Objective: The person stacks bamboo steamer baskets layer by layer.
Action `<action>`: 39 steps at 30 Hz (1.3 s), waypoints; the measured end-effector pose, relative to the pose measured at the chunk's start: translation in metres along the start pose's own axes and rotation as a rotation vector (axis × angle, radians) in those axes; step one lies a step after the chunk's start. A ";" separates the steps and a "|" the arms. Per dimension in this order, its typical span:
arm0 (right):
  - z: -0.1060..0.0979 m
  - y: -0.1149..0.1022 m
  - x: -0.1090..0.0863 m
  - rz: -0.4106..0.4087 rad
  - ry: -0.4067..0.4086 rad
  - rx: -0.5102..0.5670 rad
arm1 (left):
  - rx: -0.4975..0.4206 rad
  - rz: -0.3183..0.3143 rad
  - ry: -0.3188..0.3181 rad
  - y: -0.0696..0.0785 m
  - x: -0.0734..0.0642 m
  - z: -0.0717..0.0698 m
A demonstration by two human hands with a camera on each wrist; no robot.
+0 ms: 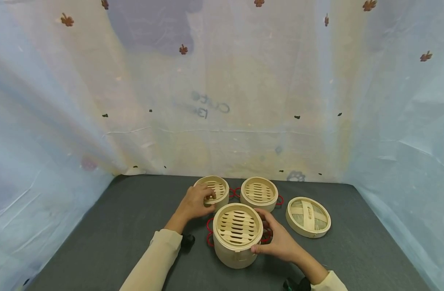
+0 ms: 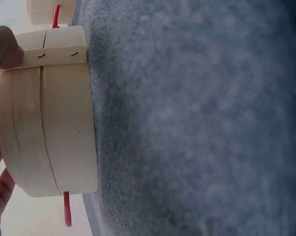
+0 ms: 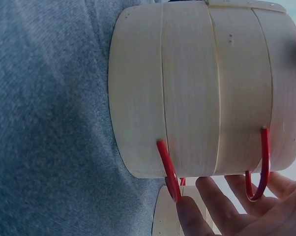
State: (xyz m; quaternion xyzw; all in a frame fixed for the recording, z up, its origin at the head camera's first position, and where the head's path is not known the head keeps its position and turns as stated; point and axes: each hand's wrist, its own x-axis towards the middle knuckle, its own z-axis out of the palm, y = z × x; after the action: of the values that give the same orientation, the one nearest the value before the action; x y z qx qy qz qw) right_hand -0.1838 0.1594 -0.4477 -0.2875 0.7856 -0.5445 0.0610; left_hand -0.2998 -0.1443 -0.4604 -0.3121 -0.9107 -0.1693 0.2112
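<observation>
Steadying the stack (image 1: pixel 237 242) with the right hand (image 1: pixel 278 238) curled round it seems wise; the left hand (image 1: pixel 196 203), gripping the basket (image 1: pixel 219 188) behind-left of it, should lift level.

A pale, creased sheet (image 1: pixel 243 76) hangs as a backdrop beyond the fingers (image 1: pixel 264 215), dotted with brown leaf-like shapes (image 1: pixel 183 49) and small dark marks. A mauve patch (image 1: pixel 152 24) spreads high above and to the left of the fingers, with faint reversed lettering (image 1: pixel 207 106) lower down. Bluish sheeting (image 1: pixel 36 141) lines the sides left and right of the fingers. Beneath them lies a dark gray, fabric-textured tabletop (image 1: pixel 134 214), its far edge meeting the backdrop. Soft light leaves a pale vertical sheen (image 1: pixel 320 81) above and right of the fingers.
</observation>
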 end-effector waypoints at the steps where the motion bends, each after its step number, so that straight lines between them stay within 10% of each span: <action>1: 0.000 0.000 0.000 0.001 0.000 0.001 | 0.000 -0.002 0.000 0.001 0.000 0.000; 39: 0.000 0.000 0.000 0.006 -0.007 0.027 | 0.039 -0.033 -0.067 0.012 0.001 -0.003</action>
State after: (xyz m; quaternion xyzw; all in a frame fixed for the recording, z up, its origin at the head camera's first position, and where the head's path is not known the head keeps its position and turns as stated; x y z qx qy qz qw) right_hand -0.1840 0.1596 -0.4477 -0.2862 0.7789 -0.5537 0.0693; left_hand -0.2920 -0.1364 -0.4558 -0.2982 -0.9254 -0.1446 0.1840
